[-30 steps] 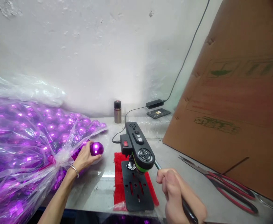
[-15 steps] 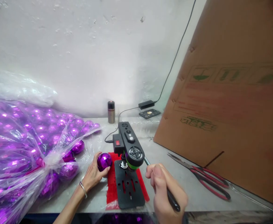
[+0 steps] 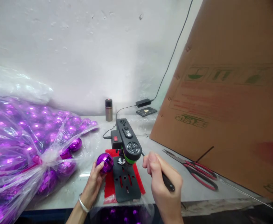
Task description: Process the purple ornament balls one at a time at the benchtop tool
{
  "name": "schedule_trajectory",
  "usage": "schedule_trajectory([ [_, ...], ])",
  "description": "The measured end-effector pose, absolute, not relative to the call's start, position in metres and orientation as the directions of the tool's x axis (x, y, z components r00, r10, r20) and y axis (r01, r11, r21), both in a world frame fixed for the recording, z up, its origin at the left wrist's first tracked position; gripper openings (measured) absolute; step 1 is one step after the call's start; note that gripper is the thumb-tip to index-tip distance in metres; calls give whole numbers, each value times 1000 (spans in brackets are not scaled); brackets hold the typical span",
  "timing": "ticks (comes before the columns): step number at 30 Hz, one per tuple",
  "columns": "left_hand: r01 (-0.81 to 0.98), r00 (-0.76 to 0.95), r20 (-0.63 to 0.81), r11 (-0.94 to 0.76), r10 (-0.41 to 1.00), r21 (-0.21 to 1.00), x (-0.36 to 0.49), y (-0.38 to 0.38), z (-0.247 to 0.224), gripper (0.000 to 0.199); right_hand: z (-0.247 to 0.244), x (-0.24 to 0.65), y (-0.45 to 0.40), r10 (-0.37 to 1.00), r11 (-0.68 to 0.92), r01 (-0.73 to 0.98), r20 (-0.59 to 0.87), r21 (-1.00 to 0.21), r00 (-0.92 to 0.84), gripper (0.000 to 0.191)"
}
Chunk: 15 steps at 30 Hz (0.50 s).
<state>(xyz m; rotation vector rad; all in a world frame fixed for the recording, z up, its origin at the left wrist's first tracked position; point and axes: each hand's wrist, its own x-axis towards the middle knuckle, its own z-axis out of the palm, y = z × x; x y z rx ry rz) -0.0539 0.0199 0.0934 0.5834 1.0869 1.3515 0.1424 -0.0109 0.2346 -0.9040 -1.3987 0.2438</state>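
My left hand (image 3: 93,183) is closed around a shiny purple faceted ball ornament (image 3: 105,163), holding it at the left side of a small black press machine (image 3: 129,140). The machine has a slotted black base plate (image 3: 127,194) that rests on a red mat (image 3: 109,186). On the right, my right hand (image 3: 161,177) grips the machine's lever handle (image 3: 168,182), its black end showing below the fingers. Between the machine's head and the plate there is a gap with no ball in it.
A clear plastic bag (image 3: 50,158) full of purple balls fills the left. Scissors (image 3: 197,172) lie at the right before a tall cardboard box (image 3: 220,102). Behind stand a spray can (image 3: 108,110), a phone (image 3: 146,111) and a power adapter (image 3: 143,103). More purple balls (image 3: 117,214) show below the table edge.
My left hand has turned the ball and brought it slightly nearer, fingers now beneath it. My right hand stays on the lever handle. The whole view has shifted a little.
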Motion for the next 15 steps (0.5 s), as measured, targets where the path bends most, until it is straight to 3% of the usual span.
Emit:
schedule_trajectory([
  [3,-489,-201,-291,161,935,857,-34,12,81,75,234,142,-11,636,668,339,745,-662,201,40],
  [7,-352,-214,-244,158,946,923,-21,6,68,92,233,142,-13,639,665,341,743,-664,201,39],
  [15,75,-162,-40,52,986,996,-16,-2,56,83,236,143,-15,650,645,362,732,-673,204,40],
])
